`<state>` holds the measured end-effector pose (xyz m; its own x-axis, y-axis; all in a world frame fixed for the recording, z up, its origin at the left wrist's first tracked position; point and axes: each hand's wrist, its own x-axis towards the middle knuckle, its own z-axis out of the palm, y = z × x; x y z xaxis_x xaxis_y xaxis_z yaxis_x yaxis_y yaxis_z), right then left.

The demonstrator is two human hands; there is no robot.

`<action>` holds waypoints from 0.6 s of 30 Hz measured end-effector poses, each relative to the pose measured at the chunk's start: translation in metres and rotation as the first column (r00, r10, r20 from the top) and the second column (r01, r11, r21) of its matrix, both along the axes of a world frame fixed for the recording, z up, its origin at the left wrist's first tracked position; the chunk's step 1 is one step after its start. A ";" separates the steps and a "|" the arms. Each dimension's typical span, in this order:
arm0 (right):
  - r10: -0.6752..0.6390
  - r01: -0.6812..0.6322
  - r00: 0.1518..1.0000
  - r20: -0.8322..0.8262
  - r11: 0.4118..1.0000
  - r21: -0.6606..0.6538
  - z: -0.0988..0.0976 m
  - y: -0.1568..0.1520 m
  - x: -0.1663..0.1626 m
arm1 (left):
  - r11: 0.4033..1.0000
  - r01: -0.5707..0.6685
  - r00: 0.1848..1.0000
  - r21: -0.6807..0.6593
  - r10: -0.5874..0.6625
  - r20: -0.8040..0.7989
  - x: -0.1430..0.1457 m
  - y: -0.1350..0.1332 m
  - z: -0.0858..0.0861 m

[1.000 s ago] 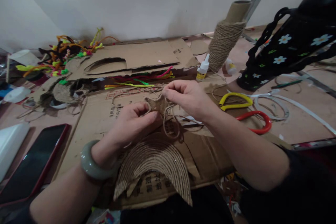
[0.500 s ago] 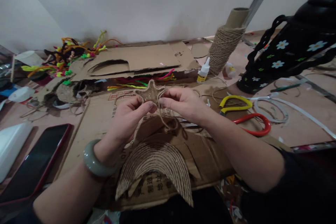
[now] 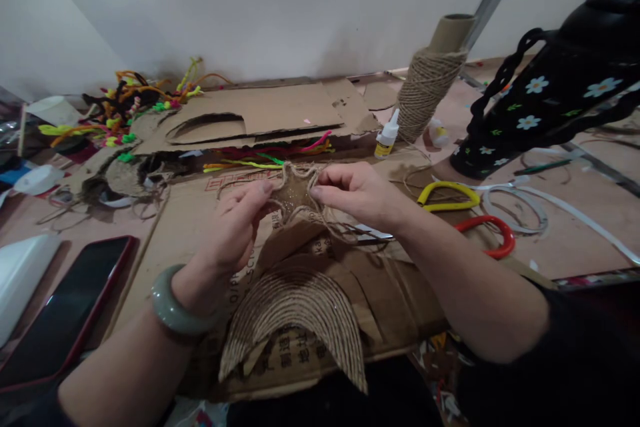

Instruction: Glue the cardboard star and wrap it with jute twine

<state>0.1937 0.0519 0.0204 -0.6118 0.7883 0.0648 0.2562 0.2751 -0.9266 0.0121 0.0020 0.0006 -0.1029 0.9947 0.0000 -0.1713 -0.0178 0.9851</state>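
Observation:
Between my hands is a small cardboard star (image 3: 295, 197) with twine along its edge and glossy specks on its face. My left hand (image 3: 235, 217) pinches the star's left point between thumb and fingers. At the upper right edge, my right hand (image 3: 357, 193) is closed on the twine (image 3: 325, 213) where it meets the star; a loose length trails down to the right. Nearer to me, a crescent covered in rows of twine (image 3: 300, 293) lies on a printed cardboard sheet (image 3: 165, 233).
A glue bottle (image 3: 387, 135) stands beside a twine spool (image 3: 430, 87). Scissors with a yellow handle (image 3: 453, 195) and a red one lie right. A flowered black bottle (image 3: 550, 93) is far right, a phone (image 3: 70, 307) left. Colourful pipe cleaners (image 3: 145, 97) are piled behind.
The star has turned and shifted slightly in my hands. My left hand has moved a little left and turned, and my right hand has shifted slightly right.

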 end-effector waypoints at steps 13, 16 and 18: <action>-0.024 0.017 0.997 0.075 0.996 0.093 -0.002 0.001 -0.002 | 0.999 0.019 0.991 0.035 -0.014 -0.134 -0.002 0.001 0.000; -0.014 0.007 0.997 0.073 0.996 0.093 -0.002 0.001 -0.002 | 0.999 0.029 0.990 0.027 -0.025 -0.141 -0.002 0.000 0.001; -0.008 0.003 0.998 0.067 0.996 0.085 -0.002 0.001 -0.003 | 0.999 0.032 0.990 0.026 -0.028 -0.141 -0.002 0.000 0.002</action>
